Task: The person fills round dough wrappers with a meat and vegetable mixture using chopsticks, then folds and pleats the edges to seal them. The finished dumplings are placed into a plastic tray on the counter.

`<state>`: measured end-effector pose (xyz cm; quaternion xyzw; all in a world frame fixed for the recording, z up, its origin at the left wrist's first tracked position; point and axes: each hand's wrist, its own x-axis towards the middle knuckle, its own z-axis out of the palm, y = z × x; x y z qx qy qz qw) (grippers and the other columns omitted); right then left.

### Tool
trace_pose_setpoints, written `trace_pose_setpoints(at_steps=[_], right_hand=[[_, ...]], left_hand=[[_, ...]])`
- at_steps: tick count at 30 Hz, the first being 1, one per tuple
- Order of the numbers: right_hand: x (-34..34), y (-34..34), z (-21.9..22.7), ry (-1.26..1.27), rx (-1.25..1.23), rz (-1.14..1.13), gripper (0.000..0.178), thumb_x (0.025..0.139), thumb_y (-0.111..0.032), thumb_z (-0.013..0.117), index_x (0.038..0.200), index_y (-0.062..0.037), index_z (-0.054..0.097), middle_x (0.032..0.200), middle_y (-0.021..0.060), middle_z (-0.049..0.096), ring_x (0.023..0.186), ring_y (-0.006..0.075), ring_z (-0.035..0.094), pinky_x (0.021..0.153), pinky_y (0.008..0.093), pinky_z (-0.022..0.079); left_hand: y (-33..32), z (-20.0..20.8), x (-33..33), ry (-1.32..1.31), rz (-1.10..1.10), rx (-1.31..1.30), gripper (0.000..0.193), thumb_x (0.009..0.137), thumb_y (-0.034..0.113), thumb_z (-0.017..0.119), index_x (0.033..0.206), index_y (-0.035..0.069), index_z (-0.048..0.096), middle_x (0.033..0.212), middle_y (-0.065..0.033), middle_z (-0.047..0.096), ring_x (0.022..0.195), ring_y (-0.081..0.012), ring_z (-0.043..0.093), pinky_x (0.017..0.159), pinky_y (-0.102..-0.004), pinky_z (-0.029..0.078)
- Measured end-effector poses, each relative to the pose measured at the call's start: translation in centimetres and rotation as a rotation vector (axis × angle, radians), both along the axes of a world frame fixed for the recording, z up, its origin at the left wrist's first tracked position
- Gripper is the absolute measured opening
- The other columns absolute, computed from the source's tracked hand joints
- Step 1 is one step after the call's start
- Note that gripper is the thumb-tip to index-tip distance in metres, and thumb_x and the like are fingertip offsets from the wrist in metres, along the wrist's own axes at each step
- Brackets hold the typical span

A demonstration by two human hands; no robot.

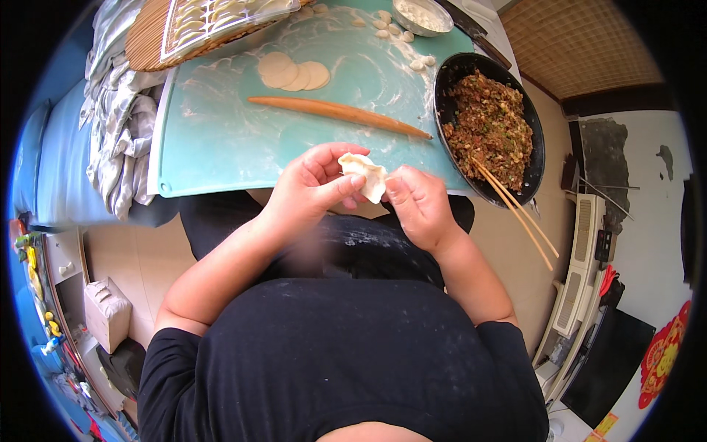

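Note:
Between my hands, just off the table's near edge, is a white dumpling (366, 177) with its wrapper partly folded over. My left hand (315, 182) cradles it, thumb across the front and fingers behind. The thumb and forefinger of my right hand (418, 202) pinch its right end. Beyond my hands a tapered wooden rolling pin (339, 116) lies on the floured green mat (213, 147). Several round dough wrappers (293, 72) overlap behind the pin. To the right stands a black pan (442, 110) of minced filling (490, 121), with wooden chopsticks (519, 214) resting in it.
A metal bowl of flour (422, 16) stands at the far right, small dough pieces (394, 29) beside it. A knife (471, 26) lies by the pan. At the far left, a tray of dumplings (221, 18) rests on a woven round mat (143, 40). Crumpled grey cloth (121, 110) hangs at the left.

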<state>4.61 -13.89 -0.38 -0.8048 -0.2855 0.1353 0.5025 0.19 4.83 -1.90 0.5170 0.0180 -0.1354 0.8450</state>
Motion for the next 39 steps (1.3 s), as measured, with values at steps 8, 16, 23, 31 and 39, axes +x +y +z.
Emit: trace_pose_setpoints(at_steps=[8, 16, 23, 31, 39], right_hand=[[0.4, 0.3, -0.2, -0.168, -0.011, -0.015, 0.016, 0.083, -0.014, 0.056, 0.072, -0.0028, 0.051, 0.063, 0.0136, 0.053, 0.056, 0.0307, 0.052, 0.051, 0.0350, 0.041], [0.9, 0.9, -0.7, -0.433, -0.075, 0.066, 0.013, 0.078, -0.009, 0.059, 0.071, -0.0034, 0.050, 0.062, 0.0120, 0.049, 0.054, 0.0325, 0.050, 0.048, 0.0388, 0.039], [2.3, 0.3, -1.5, -0.414, 0.037, 0.151, 0.022, 0.078, -0.017, 0.062, 0.063, -0.0050, 0.051, 0.056, 0.0107, 0.048, 0.047, 0.0289, 0.047, 0.044, 0.0345, 0.037], [3.5, -1.4, -6.8, -0.348, -0.037, -0.144, 0.011, 0.082, -0.013, 0.056, 0.085, -0.0028, 0.056, 0.071, 0.0125, 0.058, 0.058, 0.0248, 0.056, 0.054, 0.0306, 0.044], [4.3, -2.0, -12.2, -0.352, -0.068, -0.349, 0.010, 0.078, -0.010, 0.058, 0.085, -0.0042, 0.058, 0.064, 0.0102, 0.055, 0.055, 0.0256, 0.055, 0.053, 0.0324, 0.044]], left_hand=[[-0.3, -0.4, 0.1, -0.063, 0.048, 0.077, 0.038, 0.078, -0.003, 0.062, 0.114, 0.000, 0.051, 0.105, -0.0076, 0.059, 0.090, -0.0103, 0.057, 0.079, -0.0237, 0.047], [-0.3, -0.1, 0.3, -0.254, 0.151, 0.314, 0.036, 0.074, -0.007, 0.063, 0.108, 0.001, 0.056, 0.100, -0.0054, 0.059, 0.090, -0.0113, 0.056, 0.078, -0.0238, 0.047], [1.6, 0.4, 1.6, -0.482, 0.244, 0.704, 0.035, 0.068, 0.000, 0.071, 0.100, 0.004, 0.059, 0.096, -0.0082, 0.059, 0.088, -0.0204, 0.058, 0.072, -0.0261, 0.047], [14.4, 3.9, 9.8, -0.416, 0.618, 0.578, 0.036, 0.077, -0.001, 0.062, 0.112, -0.001, 0.052, 0.097, -0.0057, 0.060, 0.088, -0.0109, 0.057, 0.074, -0.0227, 0.048], [25.1, 4.6, 21.3, -0.250, 0.543, 1.370, 0.033, 0.074, 0.019, 0.068, 0.103, 0.007, 0.059, 0.092, -0.0093, 0.063, 0.081, -0.0187, 0.060, 0.073, -0.0275, 0.046]])
